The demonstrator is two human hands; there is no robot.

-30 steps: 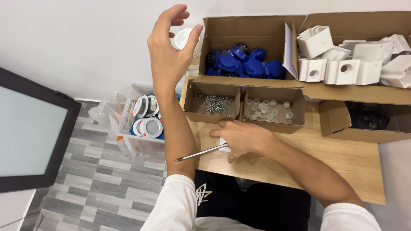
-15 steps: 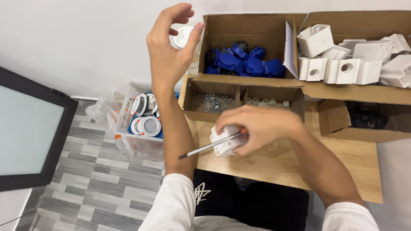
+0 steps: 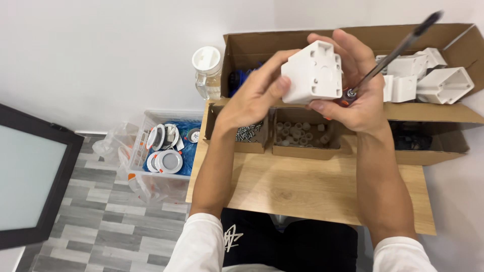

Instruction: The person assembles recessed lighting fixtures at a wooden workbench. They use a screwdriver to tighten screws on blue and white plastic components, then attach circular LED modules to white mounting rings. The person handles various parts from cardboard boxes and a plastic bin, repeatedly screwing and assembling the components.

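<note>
Panel: dark-framed, pale glass, leaning at far left over grey plank floor.
Bin: clear plastic, beside the desk's left edge, filled with round white light fittings.
Jar: clear glass with white lid, standing against the wall just left of the big carton.
Desk: light wood, bare in the near half.
Left hand: raised above the desk, fingers and thumb closed on the left side of the white plastic housing.
Small trays: one cardboard tray of metal screws, next to it one of small white spacers, both below the raised hands.
Right hand: wrapped around the housing's right side, also pinching a screwdriver, shaft slanting up to the right, tip at the housing's edge.
Carton: open, at the back right, holding more white housings.
</note>
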